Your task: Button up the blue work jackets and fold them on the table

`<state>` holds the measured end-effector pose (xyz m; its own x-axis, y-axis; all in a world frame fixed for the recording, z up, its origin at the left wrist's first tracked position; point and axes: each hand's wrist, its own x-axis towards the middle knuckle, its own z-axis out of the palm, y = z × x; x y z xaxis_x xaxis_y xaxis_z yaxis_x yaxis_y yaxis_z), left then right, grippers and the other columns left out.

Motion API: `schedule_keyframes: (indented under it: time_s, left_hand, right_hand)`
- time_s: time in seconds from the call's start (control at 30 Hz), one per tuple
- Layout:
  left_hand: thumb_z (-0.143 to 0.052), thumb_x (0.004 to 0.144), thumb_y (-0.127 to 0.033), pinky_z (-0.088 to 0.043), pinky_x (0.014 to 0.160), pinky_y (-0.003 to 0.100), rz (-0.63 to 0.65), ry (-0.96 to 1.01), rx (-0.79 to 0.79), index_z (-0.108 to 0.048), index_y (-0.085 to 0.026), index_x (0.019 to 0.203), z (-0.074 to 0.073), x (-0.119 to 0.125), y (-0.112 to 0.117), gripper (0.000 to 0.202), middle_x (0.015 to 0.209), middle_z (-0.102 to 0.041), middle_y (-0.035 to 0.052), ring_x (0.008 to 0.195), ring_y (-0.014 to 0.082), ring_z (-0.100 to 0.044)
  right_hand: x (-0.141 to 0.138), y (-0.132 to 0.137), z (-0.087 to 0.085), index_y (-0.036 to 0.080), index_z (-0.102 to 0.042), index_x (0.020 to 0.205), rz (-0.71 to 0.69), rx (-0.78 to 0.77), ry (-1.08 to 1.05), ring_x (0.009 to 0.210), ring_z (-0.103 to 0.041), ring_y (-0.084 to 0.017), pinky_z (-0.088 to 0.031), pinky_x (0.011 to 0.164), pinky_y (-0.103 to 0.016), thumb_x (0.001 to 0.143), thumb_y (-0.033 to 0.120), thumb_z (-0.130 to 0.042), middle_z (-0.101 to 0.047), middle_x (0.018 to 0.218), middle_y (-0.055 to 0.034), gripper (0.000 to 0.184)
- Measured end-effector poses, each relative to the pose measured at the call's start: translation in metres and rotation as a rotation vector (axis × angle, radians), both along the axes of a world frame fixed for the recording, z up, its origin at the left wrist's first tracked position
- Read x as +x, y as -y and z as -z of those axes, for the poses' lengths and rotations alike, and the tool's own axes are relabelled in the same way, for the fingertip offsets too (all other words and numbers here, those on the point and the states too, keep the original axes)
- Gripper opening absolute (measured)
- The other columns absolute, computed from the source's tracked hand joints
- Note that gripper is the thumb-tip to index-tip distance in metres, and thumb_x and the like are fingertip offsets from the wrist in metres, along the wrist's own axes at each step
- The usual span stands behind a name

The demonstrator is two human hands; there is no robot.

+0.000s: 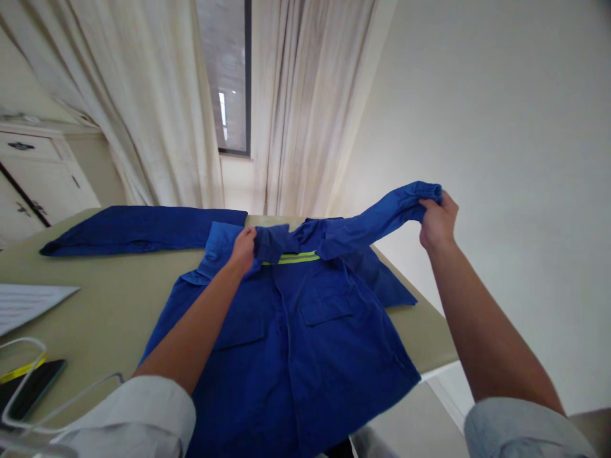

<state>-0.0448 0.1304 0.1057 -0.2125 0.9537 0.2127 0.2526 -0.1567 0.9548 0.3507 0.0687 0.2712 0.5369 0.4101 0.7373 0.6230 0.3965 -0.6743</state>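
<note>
On the beige bench (109, 299) lies a blue cloth work jacket with a yellow reflective stripe (310, 343), seemingly soft, light and floppy, best gripped at its firmer edges: left hand (244, 248) fingers closed on its collar (275, 240), right hand (436, 222) fingers clenched round the raised sleeve cuff (420, 191).

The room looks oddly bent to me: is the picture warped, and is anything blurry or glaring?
Head view: the wide lens bows the curtains and table edges; light is soft and even, with faint shadow beneath the blue work jacket; small bright spots in the window, no harsh glare; the right hand gripping the sleeve looks sharp.
</note>
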Motion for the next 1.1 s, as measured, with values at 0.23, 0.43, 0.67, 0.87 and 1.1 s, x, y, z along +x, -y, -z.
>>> schedule_keyframes:
  time_s: [0.23,0.43,0.67,0.87,1.1]
  left_hand:
    - [-0.066,0.087,-0.046,-0.059,0.069,0.034,0.457,0.425,-0.145,-0.065,-0.022,0.081,-0.02,-0.101,0.146,0.025,0.086,-0.074,0.0054,0.074,0.0227,-0.069]
    - [-0.066,0.093,-0.053,-0.055,0.099,0.042,0.445,-0.725,0.004,-0.074,-0.03,0.115,0.037,-0.088,0.252,0.034,0.118,-0.077,0.0066,0.109,0.0285,-0.071]
    - [-0.063,0.092,-0.027,-0.056,0.092,0.043,0.318,-1.012,0.163,-0.076,-0.033,0.115,0.043,-0.08,0.257,0.027,0.102,-0.079,0.0045,0.093,0.0272,-0.073]
    - [-0.047,0.104,-0.053,-0.052,0.062,0.027,0.417,-0.557,-0.061,-0.075,-0.028,0.086,0.02,-0.081,0.277,0.042,0.069,-0.067,-0.001,0.064,0.018,-0.06]
    - [-0.056,0.101,-0.049,-0.057,0.099,0.039,0.581,-0.914,0.185,-0.071,-0.034,0.126,0.045,-0.046,0.299,0.033,0.127,-0.071,0.0073,0.114,0.0251,-0.066]
  right_hand:
    - [-0.078,0.11,0.024,0.023,-0.076,0.113,-1.081,-0.744,0.611,0.111,-0.068,-0.025,-0.051,0.101,-0.043,0.088,0.024,-0.06,-0.075,0.115,-0.0064,0.029]
    - [-0.13,0.191,0.119,0.023,-0.072,0.12,-1.368,-1.048,1.132,0.116,-0.066,-0.024,-0.048,0.105,-0.039,0.083,0.008,-0.055,-0.072,0.119,-0.0086,0.043]
    - [-0.12,0.205,0.136,0.023,-0.068,0.114,-1.173,-1.076,1.112,0.111,-0.066,-0.025,-0.05,0.099,-0.038,0.081,0.009,-0.054,-0.071,0.119,-0.0089,0.039]
    - [-0.085,0.224,0.129,0.027,-0.066,0.13,-1.12,-1.041,0.787,0.133,-0.059,-0.023,-0.043,0.117,-0.039,0.075,0.004,-0.048,-0.067,0.139,-0.006,0.062]
    - [-0.091,0.232,0.166,0.025,-0.069,0.131,-1.149,-1.145,0.833,0.131,-0.061,-0.026,-0.045,0.116,-0.041,0.071,0.006,-0.054,-0.068,0.139,-0.0089,0.065]
